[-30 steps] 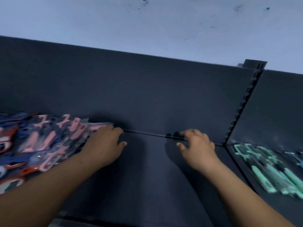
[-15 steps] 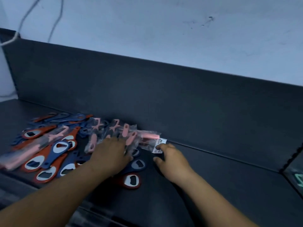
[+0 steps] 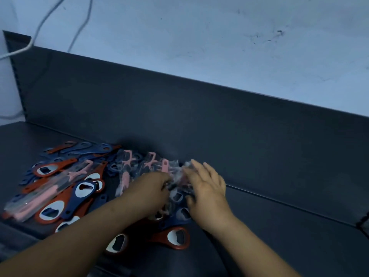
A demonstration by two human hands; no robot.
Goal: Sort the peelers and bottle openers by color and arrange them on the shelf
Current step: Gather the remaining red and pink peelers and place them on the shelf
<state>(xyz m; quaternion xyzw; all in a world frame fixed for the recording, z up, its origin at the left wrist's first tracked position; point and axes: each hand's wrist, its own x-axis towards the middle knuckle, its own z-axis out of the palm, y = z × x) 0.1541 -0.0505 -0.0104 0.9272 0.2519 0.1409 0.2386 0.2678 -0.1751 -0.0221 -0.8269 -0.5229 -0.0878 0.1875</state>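
Observation:
A heap of red bottle openers (image 3: 50,168) and blue bottle openers (image 3: 84,188) lies on the dark shelf (image 3: 279,226), left of centre. Pink peelers in clear plastic wrappers (image 3: 125,176) lie mixed among them near the back panel. My left hand (image 3: 151,188) rests on the pile with its fingers curled on a crinkled wrapper. Just to its right, my right hand (image 3: 207,188) presses on the wrapped pink peelers (image 3: 165,166), fingers spread and blurred. One red opener (image 3: 177,237) lies alone in front of my hands.
The shelf's dark back panel (image 3: 199,116) runs behind the pile, against a pale wall. White cables (image 3: 40,27) hang at the upper left. A slotted upright (image 3: 362,222) stands at the right edge. Bare shelf surface stretches right of my hands.
The view has swung left from the bare shelf to the pile. Both hands have moved onto the wrapped pink peelers, my right hand coming close beside the left.

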